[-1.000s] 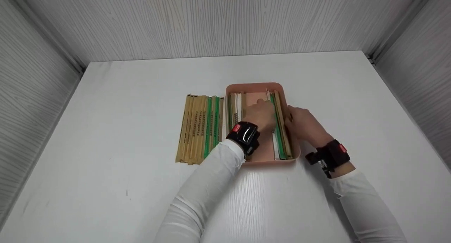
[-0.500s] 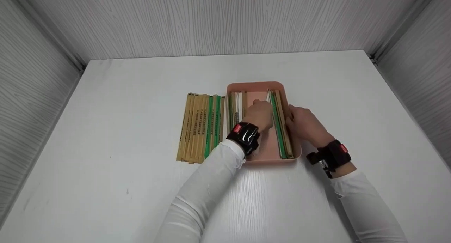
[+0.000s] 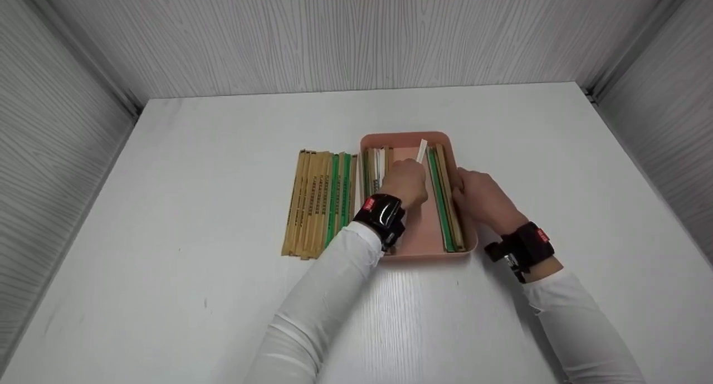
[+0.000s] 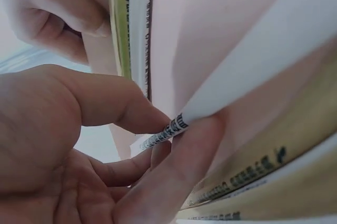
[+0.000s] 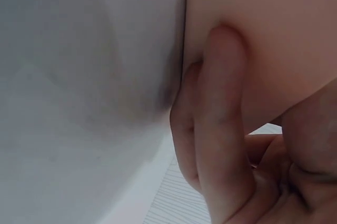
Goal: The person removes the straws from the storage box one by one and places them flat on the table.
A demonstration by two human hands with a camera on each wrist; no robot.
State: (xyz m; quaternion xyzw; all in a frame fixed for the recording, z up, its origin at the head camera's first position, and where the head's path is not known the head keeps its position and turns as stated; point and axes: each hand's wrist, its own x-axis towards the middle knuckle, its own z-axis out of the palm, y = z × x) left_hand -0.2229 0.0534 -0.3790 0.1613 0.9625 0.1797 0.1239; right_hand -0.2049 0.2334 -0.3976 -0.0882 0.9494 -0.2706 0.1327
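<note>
My left hand (image 3: 405, 182) is inside the pink tray (image 3: 404, 256), pinching a slim white paper-wrapped stick (image 4: 253, 66) with dark print between thumb and fingers. In the head view the far end of this stick tilts out past the knuckles. My right hand (image 3: 483, 197) grips the tray's right wall, its fingers (image 5: 221, 113) against the outside and the thumb by the rim. Along that wall inside lie green and brown wrapped sticks (image 3: 443, 205). White and brown sticks (image 3: 380, 158) lie along the left wall, partly behind the left hand.
To the left of the tray, a row of brown wrapped sticks (image 3: 309, 205) and green wrapped sticks (image 3: 334, 200) lies side by side on the white table (image 3: 195, 205). Grey wood-grain panels (image 3: 356, 38) stand at the back and both sides.
My left hand has drawn the white stick leftward, away from the green and brown sticks at the right wall, and its far end now angles out. The right hand stays on the wall.
</note>
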